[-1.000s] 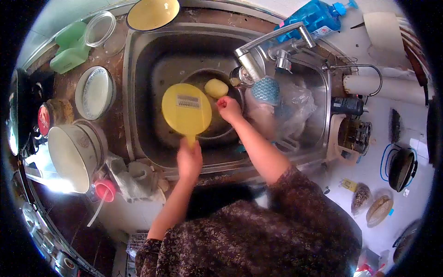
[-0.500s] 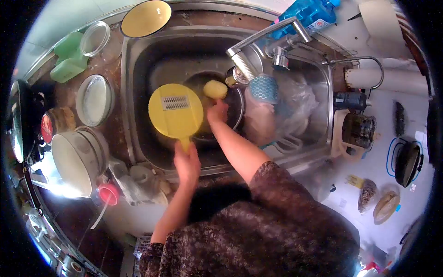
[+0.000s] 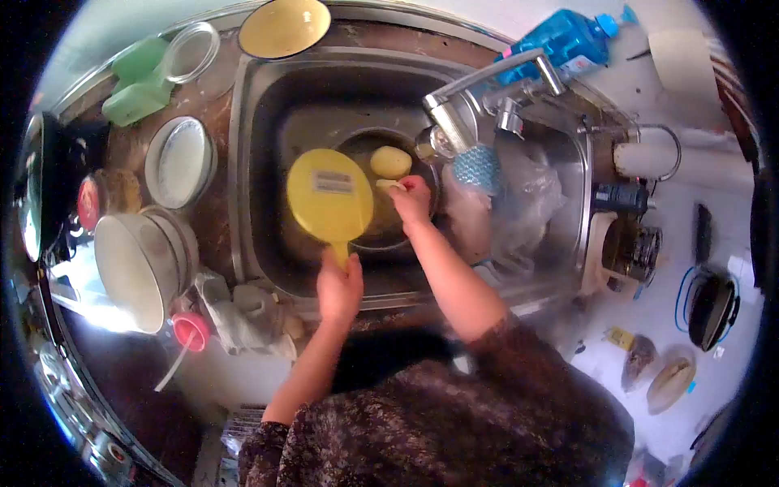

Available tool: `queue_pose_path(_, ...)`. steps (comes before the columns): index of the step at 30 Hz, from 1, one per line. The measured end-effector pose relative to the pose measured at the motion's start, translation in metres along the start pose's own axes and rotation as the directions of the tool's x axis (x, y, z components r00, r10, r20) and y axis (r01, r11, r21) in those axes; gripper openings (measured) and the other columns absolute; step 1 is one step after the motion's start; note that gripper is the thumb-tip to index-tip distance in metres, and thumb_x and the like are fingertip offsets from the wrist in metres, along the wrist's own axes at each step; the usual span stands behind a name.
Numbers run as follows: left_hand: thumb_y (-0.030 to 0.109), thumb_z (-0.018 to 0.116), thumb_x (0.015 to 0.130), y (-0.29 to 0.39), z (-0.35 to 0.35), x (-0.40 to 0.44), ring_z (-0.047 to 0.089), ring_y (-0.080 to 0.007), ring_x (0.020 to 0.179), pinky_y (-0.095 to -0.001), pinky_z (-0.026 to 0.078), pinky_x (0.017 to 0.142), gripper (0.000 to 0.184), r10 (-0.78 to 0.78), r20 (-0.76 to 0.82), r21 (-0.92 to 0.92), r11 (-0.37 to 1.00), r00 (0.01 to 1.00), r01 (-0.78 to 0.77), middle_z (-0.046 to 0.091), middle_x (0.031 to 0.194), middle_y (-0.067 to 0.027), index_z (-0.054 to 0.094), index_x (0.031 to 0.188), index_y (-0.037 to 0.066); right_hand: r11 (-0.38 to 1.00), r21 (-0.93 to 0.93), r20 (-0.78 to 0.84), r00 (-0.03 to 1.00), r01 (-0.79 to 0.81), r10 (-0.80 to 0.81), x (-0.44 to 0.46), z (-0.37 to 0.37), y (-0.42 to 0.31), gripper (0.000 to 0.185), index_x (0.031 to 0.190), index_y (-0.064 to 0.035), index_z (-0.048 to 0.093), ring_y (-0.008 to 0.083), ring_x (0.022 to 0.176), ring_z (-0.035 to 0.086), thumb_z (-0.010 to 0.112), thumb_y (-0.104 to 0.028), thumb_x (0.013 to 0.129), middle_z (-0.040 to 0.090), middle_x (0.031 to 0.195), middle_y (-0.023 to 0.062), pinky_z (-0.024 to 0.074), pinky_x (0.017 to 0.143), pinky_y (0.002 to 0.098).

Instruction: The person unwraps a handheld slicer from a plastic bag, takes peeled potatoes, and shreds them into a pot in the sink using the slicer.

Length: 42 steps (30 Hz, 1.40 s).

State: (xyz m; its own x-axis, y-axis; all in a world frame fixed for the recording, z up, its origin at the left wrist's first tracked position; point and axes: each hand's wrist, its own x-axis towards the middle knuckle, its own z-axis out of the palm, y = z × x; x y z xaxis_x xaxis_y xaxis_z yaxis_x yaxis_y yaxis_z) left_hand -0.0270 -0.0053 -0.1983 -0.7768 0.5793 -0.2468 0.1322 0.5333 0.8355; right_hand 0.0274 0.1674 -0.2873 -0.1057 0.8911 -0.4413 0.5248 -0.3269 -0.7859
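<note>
A round yellow grater [image 3: 329, 207] with a metal grating plate is over the left part of the sink. My left hand [image 3: 339, 286] is wrapped round its handle. Just right of the grater, my right hand [image 3: 412, 201] pinches a small pale yellow piece [image 3: 389, 186]. A peeled potato [image 3: 390, 162] lies beyond my right fingers, in a round dark pan [image 3: 422, 223] on the sink bottom. The grater hides part of the pan.
The faucet [image 3: 450, 122] reaches over the sink [image 3: 237, 170]. A blue mesh cloth [image 3: 476, 169] and a clear plastic bag [image 3: 527, 191] lie at the right. Bowls [image 3: 180, 162] and a white pot [image 3: 134, 272] stand left; a yellow bowl [image 3: 284, 28] is behind.
My right hand has come back from beside the potato, and a pale piece now shows in its fingers. The grater stays in my left hand. The whole view has shifted slightly.
</note>
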Motion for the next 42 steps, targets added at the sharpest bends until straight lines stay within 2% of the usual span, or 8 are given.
queue_pose_path(2,0.019,0.051,0.080,0.016,-0.006,0.002,0.056,-0.0378,0.070,-0.0429,0.044,0.063,0.028,-0.222,0.214,0.169,0.968,0.951,0.187,0.057,0.074,-0.0209,0.042,0.099,0.001,0.996,0.058,0.020,0.997,0.068,-0.069,-0.001,-0.011,-0.009,0.023,0.081,-0.0022,0.052,0.0127,0.068,0.052,0.064,-0.010,0.063,0.055,0.073,0.0045,0.0423,0.063,0.0255)
queue_pose_path(9,0.024,0.044,0.083,-0.011,0.013,0.006,0.055,-0.0399,0.075,-0.0488,0.042,0.067,0.024,-0.279,0.399,0.231,0.952,0.873,0.199,0.057,0.077,-0.0239,0.043,0.094,0.003,0.989,0.133,0.273,0.957,0.066,-0.100,-0.008,-0.034,-0.039,0.018,0.088,-0.0021,0.055,0.0074,0.067,0.052,0.058,-0.005,0.071,0.057,0.075,0.0006,0.0415,0.062,0.0205)
queue_pose_path(14,0.023,0.041,0.084,-0.019,0.019,0.013,0.055,-0.0396,0.079,-0.0480,0.042,0.070,0.024,-0.390,0.434,0.221,0.920,0.812,0.324,0.057,0.082,-0.0241,0.042,0.096,0.003,0.820,-0.368,0.523,0.827,0.439,-0.208,-0.012,-0.009,-0.019,0.026,0.091,-0.0013,0.055,0.0308,0.074,0.059,0.052,-0.018,0.071,0.059,0.076,0.0182,0.0450,0.066,0.0389)
queue_pose_path(15,0.023,0.041,0.084,-0.017,0.018,0.013,0.055,-0.0394,0.080,-0.0479,0.042,0.070,0.024,-0.390,0.440,0.237,0.919,0.809,0.315,0.057,0.083,-0.0243,0.041,0.096,0.002,0.817,-0.371,0.529,0.824,0.441,-0.205,-0.014,-0.005,-0.014,0.026,0.091,-0.0013,0.055,0.0308,0.074,0.059,0.052,-0.018,0.071,0.059,0.076,0.0182,0.0450,0.066,0.0389)
queue_pose_path(17,0.023,0.041,0.084,-0.012,0.016,0.012,0.055,-0.0391,0.080,-0.0479,0.042,0.070,0.025,-0.379,0.415,0.273,0.919,0.827,0.284,0.057,0.083,-0.0242,0.041,0.097,0.002,0.511,-0.661,0.529,0.824,0.550,-0.203,-0.032,0.001,-0.033,0.023,0.090,-0.0027,0.053,0.0351,0.074,0.057,0.049,-0.018,0.073,0.059,0.077,0.0187,0.0443,0.067,0.0443)
queue_pose_path(21,0.022,0.041,0.084,-0.012,0.015,0.011,0.055,-0.0384,0.082,-0.0478,0.042,0.072,0.025,-0.350,0.391,0.288,0.925,0.851,0.248,0.057,0.084,-0.0240,0.041,0.096,0.000,0.404,-0.731,0.541,0.828,0.549,-0.146,-0.034,0.013,-0.026,0.019,0.085,-0.0042,0.050,0.0360,0.073,0.056,0.047,-0.022,0.079,0.058,0.078,0.0192,0.0438,0.064,0.0446)
queue_pose_path(27,0.020,0.039,0.084,0.000,0.008,0.014,0.055,-0.0387,0.083,-0.0472,0.042,0.073,0.023,-0.393,0.425,0.280,0.914,0.815,0.295,0.058,0.084,-0.0237,0.041,0.096,0.001,0.581,-0.618,0.440,0.845,0.530,-0.302,-0.049,0.017,-0.022,0.015,0.086,-0.0052,0.047,0.0378,0.067,0.056,0.048,-0.019,0.080,0.058,0.071,0.0190,0.0424,0.061,0.0482)
queue_pose_path(42,0.019,0.040,0.084,0.000,0.006,0.014,0.056,-0.0371,0.083,-0.0455,0.043,0.073,0.023,-0.400,0.443,0.317,0.907,0.802,0.277,0.058,0.084,-0.0230,0.040,0.097,0.000,0.539,-0.621,0.478,0.820,0.569,-0.315,-0.022,0.040,-0.010,0.012,0.086,-0.0027,0.046,0.0417,0.071,0.053,0.044,-0.013,0.080,0.055,0.073,0.0233,0.0403,0.060,0.0486)
